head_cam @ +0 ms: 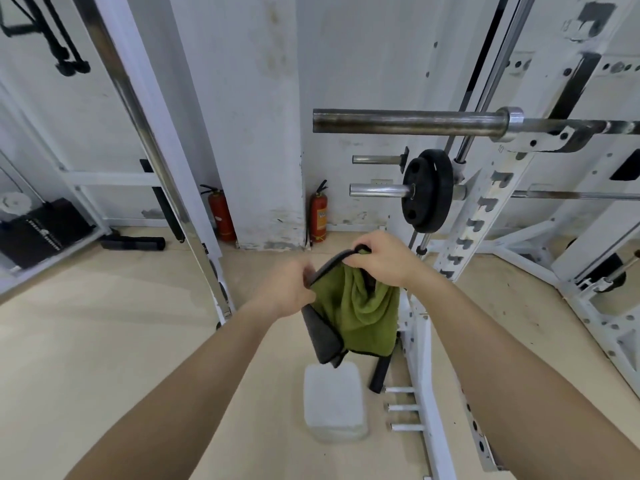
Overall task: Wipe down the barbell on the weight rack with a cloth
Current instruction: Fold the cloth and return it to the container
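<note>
Both hands up in mid-air over the floor (104, 341), gripping a green cloth (363, 306) by its dark top hem: left hand (284, 289) motion-blurred, fingers hard to make out, closed on the left end; right hand (381, 258) pinching the right end, fingertips partly buried in folds. Cloth hanging down, hiding part of the white container (334, 403) below. Above, barbell (408, 122) resting on the white rack (491, 188), free end leftward, right part cut off by the frame edge.
</note>
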`<state>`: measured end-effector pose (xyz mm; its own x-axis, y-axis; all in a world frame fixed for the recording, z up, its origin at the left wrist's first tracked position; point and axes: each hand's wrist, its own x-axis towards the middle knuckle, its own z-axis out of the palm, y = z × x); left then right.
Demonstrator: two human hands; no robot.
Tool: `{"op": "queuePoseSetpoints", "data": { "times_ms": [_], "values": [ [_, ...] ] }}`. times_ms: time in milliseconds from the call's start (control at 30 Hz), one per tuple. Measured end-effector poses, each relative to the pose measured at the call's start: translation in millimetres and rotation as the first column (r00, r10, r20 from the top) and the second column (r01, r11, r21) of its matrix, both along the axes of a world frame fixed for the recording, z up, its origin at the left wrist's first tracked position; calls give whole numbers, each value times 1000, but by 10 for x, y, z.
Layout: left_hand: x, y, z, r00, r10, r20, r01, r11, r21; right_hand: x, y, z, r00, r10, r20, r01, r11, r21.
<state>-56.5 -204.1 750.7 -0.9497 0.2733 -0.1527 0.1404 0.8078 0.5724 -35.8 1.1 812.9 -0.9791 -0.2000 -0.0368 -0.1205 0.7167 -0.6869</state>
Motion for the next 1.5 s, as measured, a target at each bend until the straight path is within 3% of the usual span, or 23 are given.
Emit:
{"op": "queuePoseSetpoints", "data": {
  "times_ms": [100,200,333,500,600,667,733,800,900,1100,1300,1500],
  "values": [
    [105,50,-311,997,79,-23,-79,997,18,-57,-64,140,996,-74,-42,69,993,-98],
    [157,24,-507,975,218,33,-220,959,176,-112,-2,339,976,-195,-92,173,964,-203],
    [100,-111,-567,937,348,41,-342,883,320,-170,213,485,952,-303,-41,281,920,-272],
    [-41,-340,-432,939,345,-6,-311,854,418,-238,578,440,862,-490,128,486,730,-480],
    [-87,-440,-322,935,273,224,-353,700,621,-262,789,348,806,-545,229,574,626,-528],
    [-106,-462,-219,892,202,404,-445,551,706,-245,917,268,807,-522,275,587,665,-461],
    [-129,-449,-126,818,154,554,-562,415,715,-227,1013,120,776,-548,313,631,676,-381],
    [-133,-363,-42,755,139,641,-647,314,694,-210,1069,-80,694,-667,271,717,608,-341],
    [-72,-109,38,738,132,662,-658,358,663,-136,963,-372,644,-729,231,737,510,-444],
    [132,492,193,810,128,572,-560,458,690,66,351,-521,796,-515,317,578,495,-648],
    [319,573,331,866,44,498,-461,455,762,252,20,-471,907,-354,227,400,559,-726],
    [466,540,309,939,156,305,-341,518,784,388,34,-452,957,-274,98,261,662,-703]
  ]
}}
